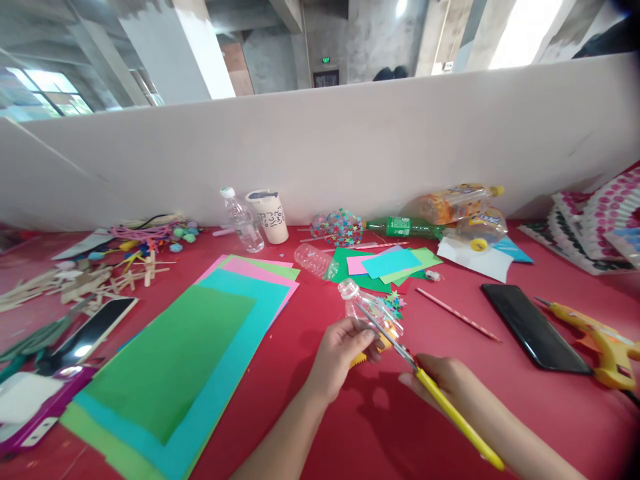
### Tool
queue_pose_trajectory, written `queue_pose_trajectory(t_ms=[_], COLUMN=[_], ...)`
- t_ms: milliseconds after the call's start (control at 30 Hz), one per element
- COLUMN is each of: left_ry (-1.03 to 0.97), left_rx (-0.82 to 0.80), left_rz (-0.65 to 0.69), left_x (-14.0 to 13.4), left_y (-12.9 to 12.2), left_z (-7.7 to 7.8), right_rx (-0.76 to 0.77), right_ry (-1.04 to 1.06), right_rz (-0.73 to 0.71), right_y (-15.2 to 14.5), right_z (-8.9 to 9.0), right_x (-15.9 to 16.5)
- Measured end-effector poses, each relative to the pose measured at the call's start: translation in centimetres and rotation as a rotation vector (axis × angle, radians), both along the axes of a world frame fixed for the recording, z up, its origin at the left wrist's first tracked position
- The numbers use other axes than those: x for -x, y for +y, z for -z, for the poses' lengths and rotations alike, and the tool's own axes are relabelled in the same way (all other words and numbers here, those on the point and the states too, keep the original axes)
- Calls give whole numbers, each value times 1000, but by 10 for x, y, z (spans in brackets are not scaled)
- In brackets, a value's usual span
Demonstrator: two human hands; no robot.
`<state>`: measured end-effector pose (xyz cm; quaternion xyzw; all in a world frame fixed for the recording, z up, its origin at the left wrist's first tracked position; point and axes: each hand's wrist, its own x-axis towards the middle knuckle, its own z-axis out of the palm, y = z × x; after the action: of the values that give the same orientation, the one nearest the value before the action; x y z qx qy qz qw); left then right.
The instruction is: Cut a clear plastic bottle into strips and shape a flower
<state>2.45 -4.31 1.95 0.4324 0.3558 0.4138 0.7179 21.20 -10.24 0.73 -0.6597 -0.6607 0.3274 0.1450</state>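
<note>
The cut-off top of a clear plastic bottle (349, 289) shows at the centre, its neck pointing up and away. My left hand (345, 343) pinches its near edge between thumb and fingers. My right hand (445, 380) grips scissors (435, 390) with long yellow handles, their blades reaching over the clear plastic beside my left fingertips. Whether the blades are biting into the plastic is hard to make out. Partly hidden under my left hand lies a yellow piece with a jagged edge (359, 361). Small coloured stars (396, 301) show just behind the clear plastic.
Stacked coloured sheets (273, 293) lie left on the red table. Behind stand a water bottle (243, 223) and paper cup (273, 217); a green bottle (400, 227) lies nearby. Right are a striped straw (457, 313), phone (535, 327) and yellow glue gun (595, 333). Wooden sticks (30, 287) lie far left.
</note>
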Motion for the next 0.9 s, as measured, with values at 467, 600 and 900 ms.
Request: queue_pose_trajectory(t_ms=[467, 600, 900], left_ry=[22, -3, -206], left_rx=[-6, 9, -8], left_rz=[15, -5, -236], left_x=[2, 2, 18], left_y=[3, 3, 18], left_z=[2, 2, -3], right_rx=[15, 21, 50], right_ry=[-30, -48, -93], right_rz=[-12, -49, -128], right_y=[5, 5, -1], right_z=[6, 1, -13], right_x=[-5, -4, -3])
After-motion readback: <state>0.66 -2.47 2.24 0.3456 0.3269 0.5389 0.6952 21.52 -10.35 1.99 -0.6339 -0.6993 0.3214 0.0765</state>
